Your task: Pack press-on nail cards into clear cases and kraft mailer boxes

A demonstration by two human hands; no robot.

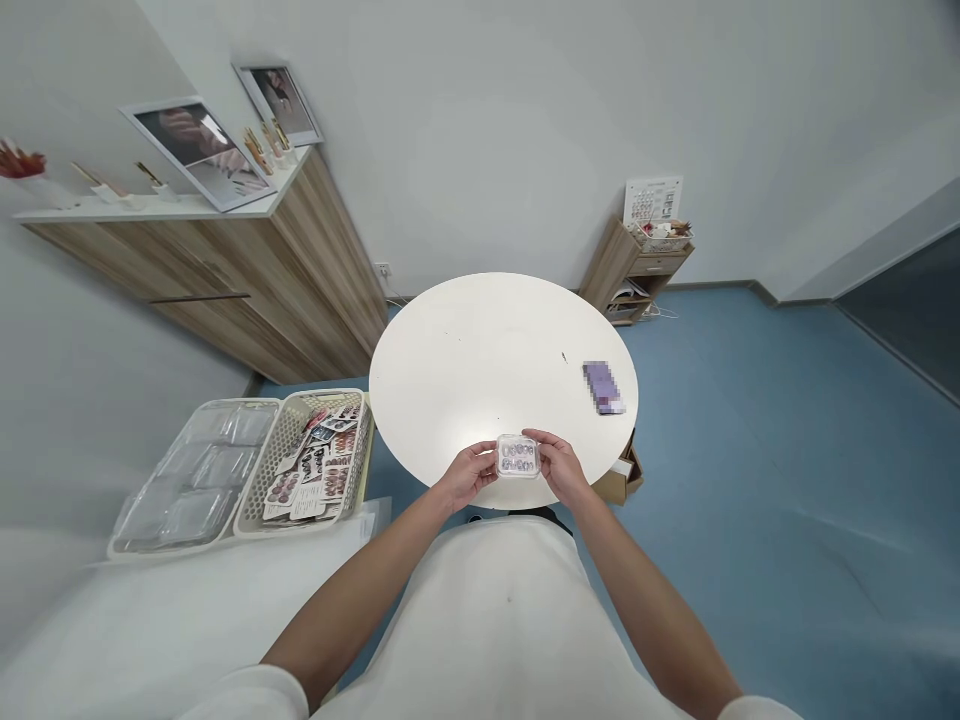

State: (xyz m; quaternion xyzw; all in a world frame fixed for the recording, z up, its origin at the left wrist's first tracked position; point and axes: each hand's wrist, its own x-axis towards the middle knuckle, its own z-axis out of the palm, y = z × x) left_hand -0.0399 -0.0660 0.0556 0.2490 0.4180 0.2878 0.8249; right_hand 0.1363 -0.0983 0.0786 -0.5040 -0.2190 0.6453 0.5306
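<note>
Between my two hands, over the near edge of a round white table (450, 350), is a small clear plastic box (517, 456). Two rows of small shiny pieces, perhaps press-on nails, show inside it. My left hand (470, 474) grips the box's left side, thumb and fingers closed on its edge. The right side is held by my right hand (559, 464), with the fingers along the far corner. The lid looks closed, though I cannot be sure.
A blurred purple item (603, 388) lies on the table's right. At left stand a basket of printed nail cards (255, 500) and a basket of clear boxes (120, 545). Behind are a wooden cabinet (322, 270) and a small shelf unit (604, 262). A cardboard box (615, 488) sits below the table.
</note>
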